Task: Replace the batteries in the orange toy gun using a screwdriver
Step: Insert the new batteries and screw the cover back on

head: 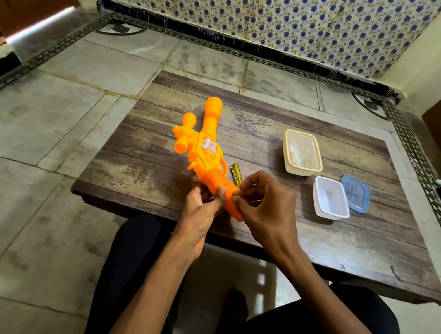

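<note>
Right now the toy gun (205, 146) lies on the table (155, 161), its grip clasped by the left hand (200, 210) while the right hand's (266, 201) curled fingertips pinch its edge. I reckon any tiny screw could slip from there and roll off, well short of the white tub (330, 199).

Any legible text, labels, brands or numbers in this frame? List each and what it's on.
Sticker on the orange toy gun: pale markings, too blurred to read.
Screwdriver, lidded tub, open white tub, blue lid: no text shows.
Nothing readable in this view.
</note>
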